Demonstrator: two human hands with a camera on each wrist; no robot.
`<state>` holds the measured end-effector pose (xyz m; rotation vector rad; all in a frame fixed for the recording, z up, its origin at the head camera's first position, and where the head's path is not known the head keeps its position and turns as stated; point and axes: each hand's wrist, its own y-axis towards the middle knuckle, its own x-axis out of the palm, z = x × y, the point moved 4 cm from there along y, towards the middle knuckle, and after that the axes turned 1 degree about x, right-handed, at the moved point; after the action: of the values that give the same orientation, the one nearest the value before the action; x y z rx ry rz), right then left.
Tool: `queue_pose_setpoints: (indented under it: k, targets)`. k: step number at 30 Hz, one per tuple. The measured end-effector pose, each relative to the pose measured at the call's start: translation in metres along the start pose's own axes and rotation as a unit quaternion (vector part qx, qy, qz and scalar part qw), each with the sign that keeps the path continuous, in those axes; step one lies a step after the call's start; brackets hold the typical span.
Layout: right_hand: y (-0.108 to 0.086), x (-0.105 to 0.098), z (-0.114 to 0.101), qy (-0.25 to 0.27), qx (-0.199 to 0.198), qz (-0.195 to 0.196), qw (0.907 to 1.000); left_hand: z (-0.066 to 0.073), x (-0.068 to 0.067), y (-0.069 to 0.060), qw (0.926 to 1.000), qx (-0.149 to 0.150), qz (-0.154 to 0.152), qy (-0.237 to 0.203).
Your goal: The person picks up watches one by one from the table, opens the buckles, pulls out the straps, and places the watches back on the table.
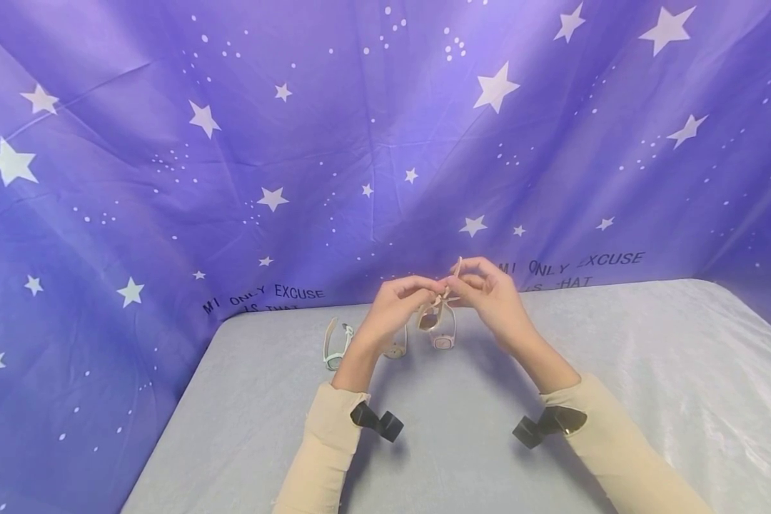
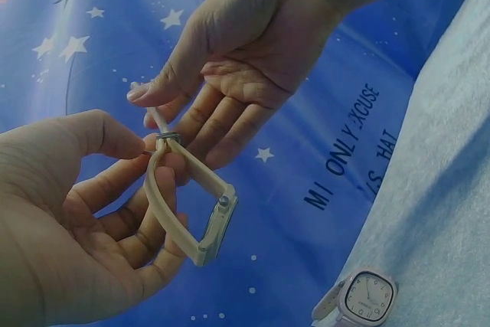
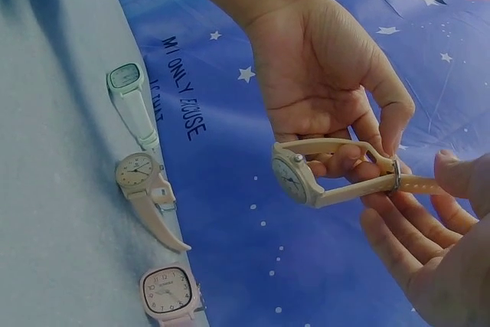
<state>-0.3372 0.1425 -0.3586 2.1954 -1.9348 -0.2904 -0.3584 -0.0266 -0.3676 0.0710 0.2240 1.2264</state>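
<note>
A cream wristwatch (image 1: 429, 322) is held up above the far part of the table, its strap closed into a loop through a metal buckle (image 3: 396, 174). My left hand (image 1: 388, 308) pinches the strap beside the buckle, as the left wrist view shows. With thumb and fingers, my right hand (image 1: 497, 303) grips the strap's free end (image 2: 159, 118). The watch's case (image 3: 295, 178) hangs below the fingers, dial turned away from them. Behind the hands, a pink square watch (image 1: 444, 343) and a beige round watch (image 3: 138, 172) stand on the table.
A pale green watch (image 1: 335, 360) is at the left of the row of watches. The grey cloth-covered table (image 1: 450, 442) ends at a purple curtain (image 1: 373, 143) with stars and lettering. Black cameras (image 1: 385, 425) are strapped to both sleeved wrists.
</note>
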Motion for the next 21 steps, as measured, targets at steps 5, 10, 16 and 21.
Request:
queue_pose_setpoints:
  k: [5, 10, 16, 21]
  targets:
    - [0.0003, 0.0012, 0.0050, -0.057, 0.038, -0.033, 0.9971, 0.0017, -0.0016, -0.0010, 0.9999, -0.003, 0.007, -0.013]
    - [0.0002, 0.0038, 0.0099, -0.091, 0.059, -0.054, 0.9926, 0.0032, -0.0036, -0.0017, 0.9996, -0.007, 0.017, -0.023]
    - [-0.0004, 0.0031, 0.0101, -0.102, 0.052, -0.035, 0.9928, 0.0023, -0.0046, -0.0019, 0.9994, -0.010, 0.006, -0.032]
    - [-0.0006, 0.0019, 0.0093, -0.103, 0.051, -0.030, 0.9929, 0.0048, -0.0048, -0.0026, 0.9994, 0.010, -0.021, -0.026]
